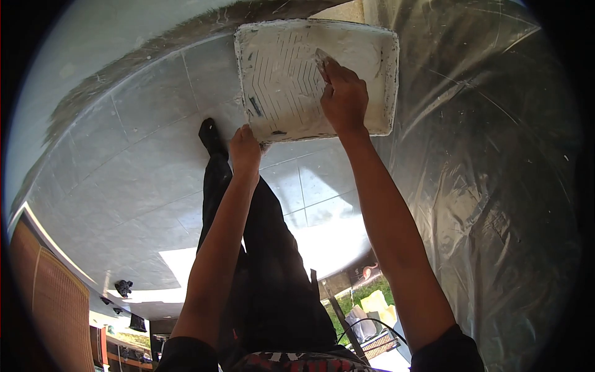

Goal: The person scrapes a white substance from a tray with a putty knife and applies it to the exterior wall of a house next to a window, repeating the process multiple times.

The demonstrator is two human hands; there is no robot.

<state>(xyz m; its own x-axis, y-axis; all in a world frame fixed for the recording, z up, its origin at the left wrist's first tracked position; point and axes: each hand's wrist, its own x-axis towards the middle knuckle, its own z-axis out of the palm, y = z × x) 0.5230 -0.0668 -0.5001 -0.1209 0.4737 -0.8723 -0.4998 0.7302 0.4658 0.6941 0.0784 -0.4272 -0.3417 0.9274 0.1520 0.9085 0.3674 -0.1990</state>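
Note:
A white paint tray [377, 62], its rim crusted with dried paint, is in front of me at the top of the head view. Grooved lines run across its left part. My left hand [246, 152] is closed on the near left corner of the tray. Over the tray's middle, my right hand [344, 102] is closed around a small paint-smeared tool [321, 59]. Its whitish end points up and left past the fingers, close over the tray's surface. The grip hides the rest of the tool.
Crinkled plastic sheeting [489, 186] hangs along the right side. Grey floor tiles [142, 161] lie below, with bright sunlit patches. A wall [118, 37] with a dark, rough lower band curves along the upper left. My shoe [212, 136] stands below the tray.

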